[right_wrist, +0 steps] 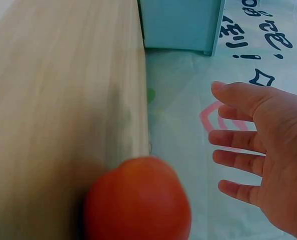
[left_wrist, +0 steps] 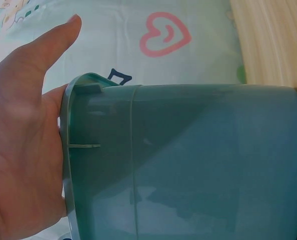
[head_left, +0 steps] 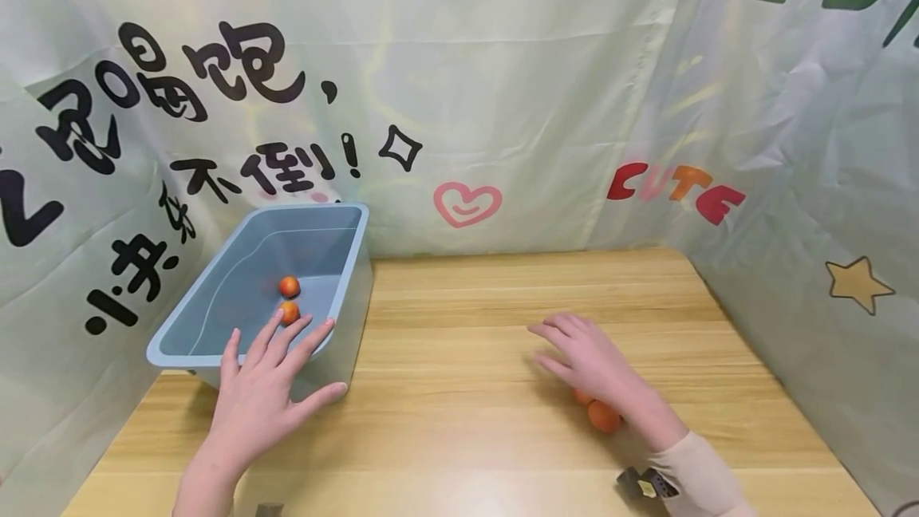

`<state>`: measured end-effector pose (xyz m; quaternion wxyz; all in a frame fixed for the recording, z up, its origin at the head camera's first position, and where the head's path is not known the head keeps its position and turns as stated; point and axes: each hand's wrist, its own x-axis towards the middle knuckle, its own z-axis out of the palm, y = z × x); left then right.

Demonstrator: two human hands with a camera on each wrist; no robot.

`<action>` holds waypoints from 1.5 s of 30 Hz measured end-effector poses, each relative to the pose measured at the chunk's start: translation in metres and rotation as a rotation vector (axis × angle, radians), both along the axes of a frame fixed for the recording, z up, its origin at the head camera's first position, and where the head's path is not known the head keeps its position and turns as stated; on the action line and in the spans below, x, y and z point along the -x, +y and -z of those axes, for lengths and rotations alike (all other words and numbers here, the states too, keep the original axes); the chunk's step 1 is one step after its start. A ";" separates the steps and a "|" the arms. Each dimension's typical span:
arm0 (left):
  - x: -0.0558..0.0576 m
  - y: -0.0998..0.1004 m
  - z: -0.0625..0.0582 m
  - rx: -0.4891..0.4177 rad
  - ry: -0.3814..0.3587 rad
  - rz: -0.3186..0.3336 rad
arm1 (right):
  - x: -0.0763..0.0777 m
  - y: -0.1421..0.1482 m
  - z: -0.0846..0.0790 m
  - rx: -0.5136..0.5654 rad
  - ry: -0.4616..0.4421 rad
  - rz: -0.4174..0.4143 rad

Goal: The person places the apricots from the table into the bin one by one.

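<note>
My left hand [head_left: 262, 397] is at the near rim of a blue-grey plastic bin [head_left: 359, 317], fingers spread over the edge and thumb held out to the side. In the left wrist view the palm lies along the bin's rim [left_wrist: 66, 150]. Inside the bin are two small orange-red round fruits, one farther back [head_left: 289, 286] and one partly behind my fingertips [head_left: 289, 313]. My right hand [head_left: 592, 361] hovers over the table with loosely extended fingers and holds nothing. Below its wrist sits a smooth orange-red round fruit [head_left: 604, 416], with another [head_left: 581, 396] mostly hidden by the hand.
A wooden table [head_left: 459, 389] carries the bin at its left side. Printed cloth [head_left: 531, 102] hangs behind and along both sides. A small dark device [head_left: 646, 485] is strapped at the right sleeve, and another dark piece [head_left: 269, 510] shows by the left wrist.
</note>
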<state>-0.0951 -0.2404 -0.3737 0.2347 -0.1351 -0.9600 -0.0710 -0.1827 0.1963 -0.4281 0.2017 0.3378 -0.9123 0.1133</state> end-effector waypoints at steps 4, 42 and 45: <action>0.000 0.000 0.000 -0.003 0.002 0.001 | -0.003 0.007 0.002 -0.028 -0.054 0.031; -0.001 0.001 0.000 -0.013 0.016 0.009 | -0.013 0.052 0.000 -0.130 -0.500 0.034; -0.002 0.002 0.000 -0.012 0.017 0.011 | -0.012 0.052 0.001 -0.138 -0.486 0.045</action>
